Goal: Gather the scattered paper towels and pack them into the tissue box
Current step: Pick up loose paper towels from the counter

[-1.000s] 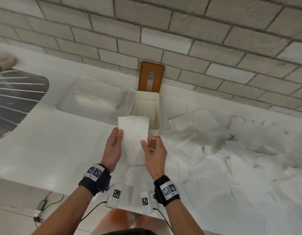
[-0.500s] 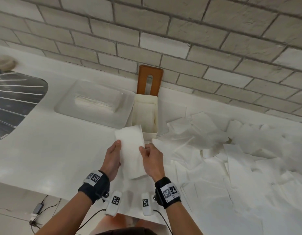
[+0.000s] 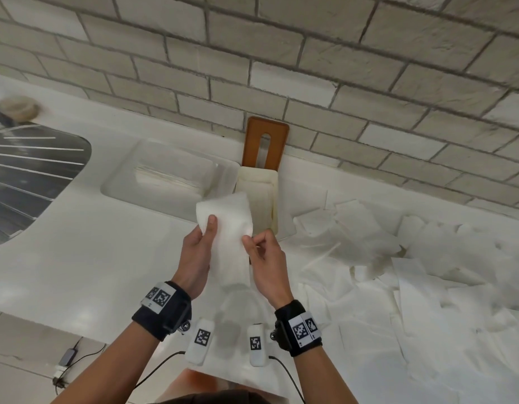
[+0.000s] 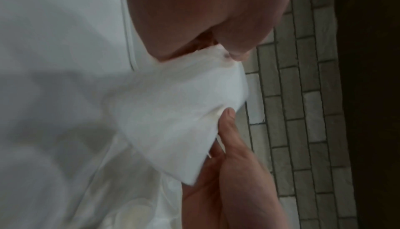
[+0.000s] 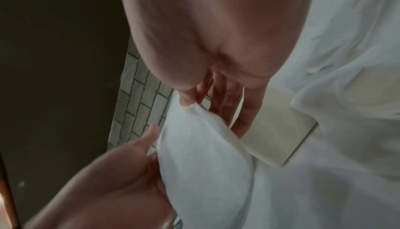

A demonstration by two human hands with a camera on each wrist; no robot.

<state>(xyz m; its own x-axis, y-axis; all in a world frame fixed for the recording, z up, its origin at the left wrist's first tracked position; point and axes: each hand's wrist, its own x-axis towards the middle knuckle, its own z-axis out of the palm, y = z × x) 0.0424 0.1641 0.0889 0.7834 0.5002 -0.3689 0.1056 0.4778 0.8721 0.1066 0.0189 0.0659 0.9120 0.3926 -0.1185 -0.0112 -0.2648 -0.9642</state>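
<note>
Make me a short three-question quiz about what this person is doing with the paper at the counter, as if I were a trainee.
1. True or false: both hands hold the same paper towel.
2. Where does the open tissue box stand? A) in the sink B) against the brick wall, beyond the hands C) on the floor
3. Fill in: the scattered towels lie mostly to the person's ____.

Key
1. True: the left hand and right hand each pinch an edge.
2. B
3. right
</note>
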